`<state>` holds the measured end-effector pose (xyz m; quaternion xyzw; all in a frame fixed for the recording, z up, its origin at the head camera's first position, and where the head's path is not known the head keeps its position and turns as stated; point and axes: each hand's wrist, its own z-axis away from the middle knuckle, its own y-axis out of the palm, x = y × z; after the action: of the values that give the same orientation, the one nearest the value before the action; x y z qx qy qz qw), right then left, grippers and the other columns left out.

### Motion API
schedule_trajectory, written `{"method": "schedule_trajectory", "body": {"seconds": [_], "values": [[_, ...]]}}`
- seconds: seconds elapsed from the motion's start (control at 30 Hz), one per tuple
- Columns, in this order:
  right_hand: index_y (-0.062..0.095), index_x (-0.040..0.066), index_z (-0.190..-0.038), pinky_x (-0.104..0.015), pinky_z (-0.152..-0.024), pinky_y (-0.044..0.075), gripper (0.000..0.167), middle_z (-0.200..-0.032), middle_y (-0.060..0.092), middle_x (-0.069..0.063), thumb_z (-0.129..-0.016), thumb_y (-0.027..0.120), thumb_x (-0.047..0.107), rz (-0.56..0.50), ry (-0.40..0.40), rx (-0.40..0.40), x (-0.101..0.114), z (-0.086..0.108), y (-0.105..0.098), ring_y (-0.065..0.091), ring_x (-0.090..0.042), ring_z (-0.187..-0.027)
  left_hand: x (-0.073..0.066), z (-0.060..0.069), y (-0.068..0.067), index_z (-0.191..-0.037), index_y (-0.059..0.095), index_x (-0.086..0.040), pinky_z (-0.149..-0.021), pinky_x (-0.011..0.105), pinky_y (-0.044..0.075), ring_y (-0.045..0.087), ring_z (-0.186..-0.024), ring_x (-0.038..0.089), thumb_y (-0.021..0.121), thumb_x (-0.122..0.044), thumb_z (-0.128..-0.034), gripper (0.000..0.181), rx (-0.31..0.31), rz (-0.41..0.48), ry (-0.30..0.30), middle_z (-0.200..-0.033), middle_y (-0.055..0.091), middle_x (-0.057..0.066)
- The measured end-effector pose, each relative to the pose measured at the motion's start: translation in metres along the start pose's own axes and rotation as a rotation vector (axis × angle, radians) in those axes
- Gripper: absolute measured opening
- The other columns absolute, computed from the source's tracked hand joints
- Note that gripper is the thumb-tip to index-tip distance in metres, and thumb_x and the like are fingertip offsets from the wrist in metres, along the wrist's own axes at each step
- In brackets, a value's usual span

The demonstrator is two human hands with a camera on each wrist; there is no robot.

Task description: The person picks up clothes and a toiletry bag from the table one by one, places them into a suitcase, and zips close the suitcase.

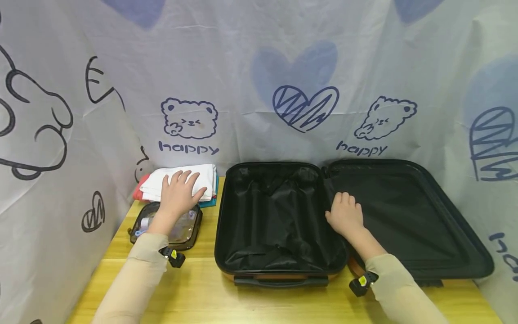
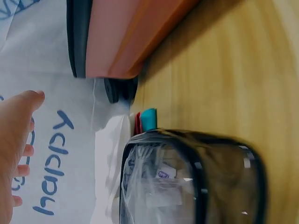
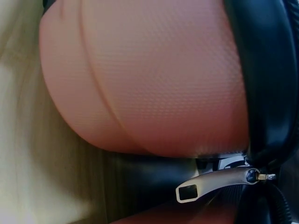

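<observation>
My left hand [image 1: 178, 195], its fingers spread, is above a folded white cloth [image 1: 206, 177] and a clear pouch with dark edging [image 1: 196, 227]. Nothing is in its grasp, and the left wrist view shows the pouch [image 2: 196, 177] beside the cloth stack. An unfolded suitcase [image 1: 275, 220] lies with its black-lined halves side by side. My right hand [image 1: 346, 213] is at the seam between those halves, fingers slightly bent and holding nothing; whether it touches the edge is unclear. A metal zipper pull [image 3: 212, 183] and the pinkish-orange shell [image 3: 154, 84] appear in the right wrist view.
Red and teal cloth [image 1: 209, 202] shows under the white one. Small items, partly hidden by my left arm, are inside the pouch. The suitcase's right half [image 1: 404, 216] spans the table's right side. A printed curtain [image 1: 243, 67] hangs behind the wooden table [image 1: 194, 288].
</observation>
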<state>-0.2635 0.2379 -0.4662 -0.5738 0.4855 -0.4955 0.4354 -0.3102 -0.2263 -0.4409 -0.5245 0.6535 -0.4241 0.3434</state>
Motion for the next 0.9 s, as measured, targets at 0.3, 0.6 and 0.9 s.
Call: {"method": "schedule_trajectory", "body": {"seconds": [0.3, 0.6, 0.9], "values": [[0.037, -0.013, -0.131, -0.058, -0.089, 0.039, 0.065, -0.123, 0.042, -0.030, -0.089, 0.065, 0.028, -0.003, 0.018, -0.001, -0.002, -0.003, -0.001, 0.042, -0.046, -0.114, 0.007, -0.036, 0.023, -0.132, 0.055, -0.011, -0.103, 0.064, 0.033, 0.050, -0.123, 0.039, 0.055, -0.052, -0.0928, 0.056, -0.016, -0.011, -0.015, -0.131, 0.059, 0.016], [0.038, -0.014, -0.131, -0.057, -0.089, 0.040, 0.066, -0.122, 0.044, -0.029, -0.089, 0.066, 0.029, 0.003, 0.014, 0.000, 0.002, -0.004, -0.001, 0.043, -0.045, -0.113, 0.006, -0.056, 0.055, -0.128, 0.056, -0.008, -0.099, 0.063, 0.036, 0.050, -0.121, 0.040, 0.052, -0.053, -0.0940, 0.057, 0.066, -0.032, -0.041, -0.129, 0.059, 0.018], [0.040, -0.013, -0.128, -0.056, -0.086, 0.041, 0.064, -0.119, 0.046, -0.029, -0.087, 0.068, 0.028, -0.005, 0.018, -0.034, 0.001, -0.001, -0.001, 0.045, -0.045, -0.110, 0.022, -0.057, 0.078, -0.128, 0.054, -0.005, -0.098, 0.066, 0.034, 0.047, -0.121, 0.044, 0.046, -0.051, -0.0963, 0.057, 0.142, 0.026, -0.141, -0.131, 0.056, 0.023]]}}
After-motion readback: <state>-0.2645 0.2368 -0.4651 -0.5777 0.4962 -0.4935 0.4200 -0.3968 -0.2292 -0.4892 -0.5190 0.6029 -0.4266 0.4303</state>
